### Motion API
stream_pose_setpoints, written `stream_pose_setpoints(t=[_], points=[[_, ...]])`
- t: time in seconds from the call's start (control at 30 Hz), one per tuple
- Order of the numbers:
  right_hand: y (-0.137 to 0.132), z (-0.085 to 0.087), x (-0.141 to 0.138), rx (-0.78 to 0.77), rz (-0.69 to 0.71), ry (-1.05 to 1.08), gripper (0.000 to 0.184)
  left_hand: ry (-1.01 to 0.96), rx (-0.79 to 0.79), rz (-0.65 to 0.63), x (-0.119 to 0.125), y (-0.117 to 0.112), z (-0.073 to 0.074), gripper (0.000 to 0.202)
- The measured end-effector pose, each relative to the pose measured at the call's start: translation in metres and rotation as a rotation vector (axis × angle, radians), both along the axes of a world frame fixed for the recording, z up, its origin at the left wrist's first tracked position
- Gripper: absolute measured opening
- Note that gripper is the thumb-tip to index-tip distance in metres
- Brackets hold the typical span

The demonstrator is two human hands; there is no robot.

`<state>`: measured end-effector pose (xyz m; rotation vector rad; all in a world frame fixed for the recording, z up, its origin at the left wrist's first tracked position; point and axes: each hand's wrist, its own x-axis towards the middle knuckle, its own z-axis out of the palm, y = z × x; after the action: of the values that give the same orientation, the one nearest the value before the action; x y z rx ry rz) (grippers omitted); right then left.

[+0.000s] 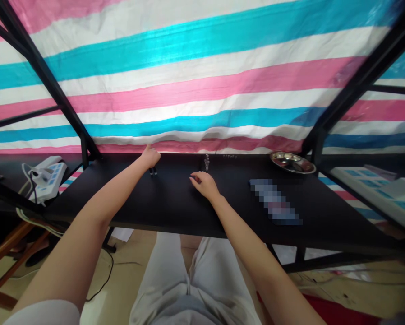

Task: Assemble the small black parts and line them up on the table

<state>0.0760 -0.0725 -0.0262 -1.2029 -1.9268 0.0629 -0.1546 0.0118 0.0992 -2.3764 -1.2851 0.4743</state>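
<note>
My left hand (150, 156) is at the back left of the black desk (175, 203), its fingers curled in. Just under it are two short dark sticks (153, 171) with pale tips. The hand hides their upper part, and their kind is not clear. Nearer the middle, my right hand (205, 184) is low over the desk with its fingers loosely bent and a gap between thumb and fingers. I see nothing held there. Behind it lies a short line of small clear pieces (207, 161), with several more tiny pieces (229, 156) along the back edge.
A shiny round metal dish (292, 163) sits at the back right. In front of it lies a blurred-out blue flat object (275, 201). Black frame posts (84, 140) and a striped sheet (202, 81) bound the desk. White power strips (50, 180) are on the left.
</note>
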Motion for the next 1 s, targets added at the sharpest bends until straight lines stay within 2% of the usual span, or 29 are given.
stream_pose_setpoints(t=[0.2,0.53,0.87,1.0], points=[[0.001,0.000,0.001,-0.002,-0.006,-0.002,0.023,-0.044,0.012,0.001,-0.002,0.002,-0.003,0.006],[0.000,0.001,0.002,0.023,-0.018,0.017,0.023,-0.008,-0.008,0.017,0.001,-0.006,0.003,0.004],[0.000,0.001,0.002,0.026,-0.018,0.021,0.023,0.023,-0.040,0.019,0.000,-0.003,0.003,0.003],[-0.001,0.005,0.003,0.037,-0.097,0.022,0.023,-0.022,-0.042,0.034,0.003,-0.008,0.009,0.014]])
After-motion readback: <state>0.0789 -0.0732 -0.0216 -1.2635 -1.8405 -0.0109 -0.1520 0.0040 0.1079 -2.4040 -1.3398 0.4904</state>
